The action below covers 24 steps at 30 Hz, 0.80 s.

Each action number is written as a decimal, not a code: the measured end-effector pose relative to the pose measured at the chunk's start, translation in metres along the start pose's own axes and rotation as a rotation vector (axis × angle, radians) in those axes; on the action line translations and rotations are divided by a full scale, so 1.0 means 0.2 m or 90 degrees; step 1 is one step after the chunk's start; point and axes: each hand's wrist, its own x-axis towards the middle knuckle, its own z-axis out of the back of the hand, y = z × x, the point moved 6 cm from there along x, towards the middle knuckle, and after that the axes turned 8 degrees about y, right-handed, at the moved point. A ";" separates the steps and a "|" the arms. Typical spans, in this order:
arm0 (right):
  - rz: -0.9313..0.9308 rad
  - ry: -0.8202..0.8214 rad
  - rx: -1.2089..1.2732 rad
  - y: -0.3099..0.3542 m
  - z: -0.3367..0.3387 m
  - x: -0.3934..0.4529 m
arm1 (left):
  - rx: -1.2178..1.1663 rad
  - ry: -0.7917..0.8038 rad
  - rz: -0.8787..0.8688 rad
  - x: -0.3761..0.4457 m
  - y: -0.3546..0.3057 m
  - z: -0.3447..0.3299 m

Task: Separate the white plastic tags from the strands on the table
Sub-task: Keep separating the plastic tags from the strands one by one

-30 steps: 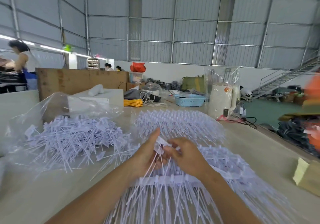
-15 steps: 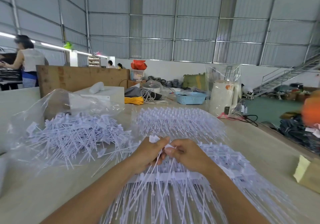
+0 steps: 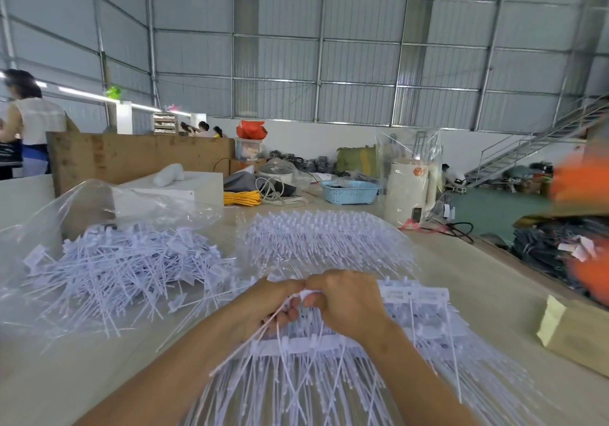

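Observation:
My left hand (image 3: 268,305) and my right hand (image 3: 346,300) meet over a strip of joined white plastic tags (image 3: 296,346) whose long strands fan toward me. Both hands pinch the same white tag (image 3: 308,292) between them, and a few loose strands trail from my left fingers. More joined strips (image 3: 425,293) lie under and to the right of my right hand. Another stack of joined tags (image 3: 326,237) sits just beyond. A heap of separated tags (image 3: 122,270) lies on a clear plastic bag (image 3: 49,221) at the left.
A brown paper packet (image 3: 573,336) lies at the table's right edge. Farther back stand a white box (image 3: 184,188), yellow cord (image 3: 242,198), a blue basket (image 3: 349,191) and a white cylinder in plastic (image 3: 408,191). A wooden board (image 3: 138,155) and people are behind.
My hands have drawn closer together and closed tighter around the tag; the flat tag head seen above my left thumb before is now tucked between my fingers. The view has tilted slightly.

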 end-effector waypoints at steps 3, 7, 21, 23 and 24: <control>-0.033 -0.001 0.053 -0.06 0.00 -0.01 | -0.144 0.128 0.021 -0.01 0.00 -0.04; -0.131 -0.046 0.198 -0.21 0.04 -0.03 | -0.331 0.193 -0.089 -0.01 -0.11 -0.07; -0.098 0.132 0.281 -0.17 -0.24 -0.04 | -0.692 0.162 -0.438 -0.17 -0.40 0.30; -0.103 0.117 0.253 -0.18 -0.27 -0.03 | -0.669 0.235 -0.391 -0.19 -0.43 0.31; -0.102 0.111 0.244 -0.19 -0.27 -0.03 | -0.588 0.247 -0.340 -0.19 -0.43 0.31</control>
